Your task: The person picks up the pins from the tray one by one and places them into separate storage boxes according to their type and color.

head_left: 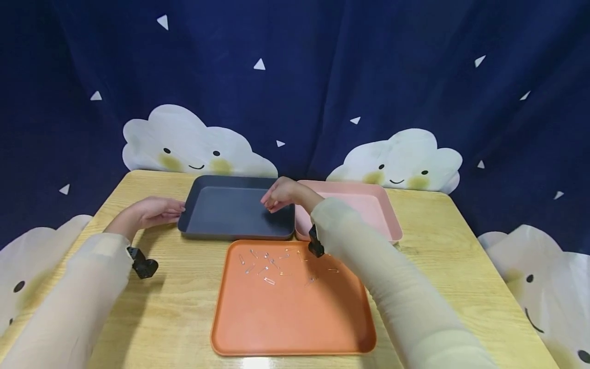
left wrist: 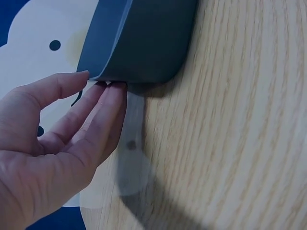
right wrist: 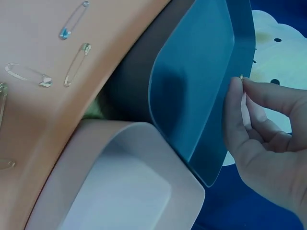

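Fingers and thumb of my left hand (head_left: 156, 210) meet at the left end wall of a dark grey-blue tray (head_left: 226, 210), the thumb at its rim and the fingertips against the outside. Over the right part of that tray hovers my right hand (head_left: 282, 193). Between its thumb and index finger it pinches a small gold-coloured safety pin (right wrist: 242, 76), of which only the tip shows. Several safety pins (head_left: 269, 281), some silver, some gold and some with blue heads, lie scattered in the upper half of an orange tray (head_left: 276, 328).
A pink tray (head_left: 384, 205) stands right of the dark one, partly behind my right forearm. The orange tray lies in front of both. All three are on a light wooden table (head_left: 442, 277). A dark blue curtain (head_left: 304, 92) with clouds hangs behind.
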`<state>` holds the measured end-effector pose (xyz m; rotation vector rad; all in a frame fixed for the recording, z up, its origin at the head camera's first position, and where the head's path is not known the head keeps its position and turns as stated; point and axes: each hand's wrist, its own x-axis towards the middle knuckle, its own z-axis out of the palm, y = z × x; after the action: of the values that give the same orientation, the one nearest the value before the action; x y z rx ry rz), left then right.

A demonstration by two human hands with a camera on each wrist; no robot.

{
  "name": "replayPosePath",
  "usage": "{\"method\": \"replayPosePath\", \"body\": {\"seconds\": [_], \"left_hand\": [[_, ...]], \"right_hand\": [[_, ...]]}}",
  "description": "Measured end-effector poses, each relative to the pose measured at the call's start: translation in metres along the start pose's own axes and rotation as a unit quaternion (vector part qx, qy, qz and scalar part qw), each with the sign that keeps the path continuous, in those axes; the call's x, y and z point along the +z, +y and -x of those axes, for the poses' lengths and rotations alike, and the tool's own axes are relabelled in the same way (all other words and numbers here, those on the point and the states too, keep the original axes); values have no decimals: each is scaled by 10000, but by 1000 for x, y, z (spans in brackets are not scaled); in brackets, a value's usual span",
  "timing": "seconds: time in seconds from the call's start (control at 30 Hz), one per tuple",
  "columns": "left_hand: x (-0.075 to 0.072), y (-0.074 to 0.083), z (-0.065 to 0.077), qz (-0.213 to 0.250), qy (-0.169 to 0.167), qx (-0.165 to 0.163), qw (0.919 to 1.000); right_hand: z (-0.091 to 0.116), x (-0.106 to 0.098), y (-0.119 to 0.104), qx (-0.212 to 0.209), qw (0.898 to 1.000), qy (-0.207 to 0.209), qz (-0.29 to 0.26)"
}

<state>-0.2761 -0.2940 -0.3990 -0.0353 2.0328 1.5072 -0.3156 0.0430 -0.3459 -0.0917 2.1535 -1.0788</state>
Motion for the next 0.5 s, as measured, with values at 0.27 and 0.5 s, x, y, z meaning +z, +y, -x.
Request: {"method": "replayPosePath", "body": {"seconds": [0.27, 0.5], "left_hand": [[1, -3, 2, 102, 1, -75, 9999], [1, 0, 1, -15, 116, -134, 9998]], "right_hand": [[-13, 6, -7, -13, 10000, 44, -36], [-75, 3, 13, -157, 9995, 261, 50]]}}
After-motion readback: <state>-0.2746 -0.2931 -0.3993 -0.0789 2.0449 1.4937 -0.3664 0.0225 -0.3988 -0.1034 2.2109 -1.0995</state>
